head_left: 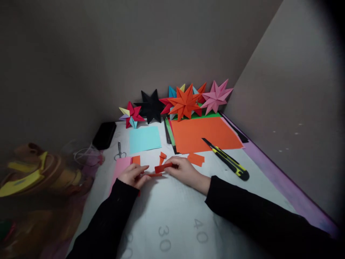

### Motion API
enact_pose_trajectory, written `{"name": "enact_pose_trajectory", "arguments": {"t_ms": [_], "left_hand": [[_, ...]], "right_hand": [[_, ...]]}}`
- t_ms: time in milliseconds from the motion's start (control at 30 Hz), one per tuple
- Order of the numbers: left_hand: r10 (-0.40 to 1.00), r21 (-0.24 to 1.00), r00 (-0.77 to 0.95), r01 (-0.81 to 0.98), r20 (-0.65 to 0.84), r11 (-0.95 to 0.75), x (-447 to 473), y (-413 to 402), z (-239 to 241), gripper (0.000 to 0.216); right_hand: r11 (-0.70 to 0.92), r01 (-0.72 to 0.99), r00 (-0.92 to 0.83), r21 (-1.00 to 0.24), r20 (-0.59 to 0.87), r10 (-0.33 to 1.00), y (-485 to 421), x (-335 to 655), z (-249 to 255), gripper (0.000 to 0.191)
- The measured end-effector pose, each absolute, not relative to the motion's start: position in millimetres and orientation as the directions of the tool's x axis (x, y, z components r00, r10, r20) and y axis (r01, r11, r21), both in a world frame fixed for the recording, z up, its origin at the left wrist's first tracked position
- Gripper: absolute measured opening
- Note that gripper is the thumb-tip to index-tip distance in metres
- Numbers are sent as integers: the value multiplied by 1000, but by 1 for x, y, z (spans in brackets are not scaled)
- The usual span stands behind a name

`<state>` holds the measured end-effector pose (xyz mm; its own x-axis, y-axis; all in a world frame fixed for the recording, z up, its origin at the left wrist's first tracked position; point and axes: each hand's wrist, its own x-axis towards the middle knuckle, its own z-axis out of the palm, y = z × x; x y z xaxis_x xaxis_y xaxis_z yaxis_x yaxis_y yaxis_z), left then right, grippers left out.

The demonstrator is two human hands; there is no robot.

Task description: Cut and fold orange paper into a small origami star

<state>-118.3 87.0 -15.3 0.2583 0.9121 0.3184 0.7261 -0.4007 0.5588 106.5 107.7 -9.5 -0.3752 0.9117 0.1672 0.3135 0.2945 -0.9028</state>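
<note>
Black sleeves reach in over a white cutting mat (167, 216), both hands pinching small orange paper.

Left hand (132, 175) pins a thin orange strip (154, 175) flat; right hand (183, 171) grips a folded orange strip (163, 167). Two more orange scraps lie beyond, one orange sheet (199, 135) partly cut, five finished paper stars (184, 102) behind, so this one looks barely begun.

Paper stars (185, 102), utility knife (228, 160), scissors (119, 151)

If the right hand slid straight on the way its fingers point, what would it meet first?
The right hand points left, pinching a folded orange strip. Straight on it would likely meet the left hand, whose fingertips sit just past the strip; depth is hard to judge.
</note>
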Motion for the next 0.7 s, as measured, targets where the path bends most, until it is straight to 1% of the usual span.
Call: {"name": "enact_pose_trajectory", "arguments": {"t_ms": [67,133,200,233,300,333,400,533,600,700], "left_hand": [[928,551,259,748,269,-369,-120,87,-17,27],[942,547,253,768,218,-333,-116,85,-21,22],[951,562,238,768,195,-308,-108,82,-25,21],[954,576,227,761,194,-299,-104,80,-26,21],[956,596,215,747,201,-294,-98,77,-25,23],[954,597,218,744,208,-300,-97,76,-24,23],[939,595,247,728,237,-342,-98,76,-22,23],[882,601,352,645,315,-472,-105,80,-25,23],[865,591,391,633,314,-500,-106,82,-28,24],[860,577,413,639,300,-508,-104,83,-32,26]], "right_hand": [[263,288,-429,-921,121,895,109,106,-10,15],[233,266,-480,-935,82,874,108,105,-13,24],[244,263,-502,-933,84,861,106,104,-15,31],[268,267,-500,-926,104,860,105,104,-16,30],[320,281,-474,-905,159,866,103,103,-16,19],[339,286,-453,-896,185,872,102,103,-15,13],[348,288,-422,-892,208,882,102,104,-14,14],[303,302,-412,-904,163,897,102,107,-14,16],[290,305,-426,-907,142,893,102,107,-15,19],[323,291,-473,-901,158,867,100,105,-15,20]]}}
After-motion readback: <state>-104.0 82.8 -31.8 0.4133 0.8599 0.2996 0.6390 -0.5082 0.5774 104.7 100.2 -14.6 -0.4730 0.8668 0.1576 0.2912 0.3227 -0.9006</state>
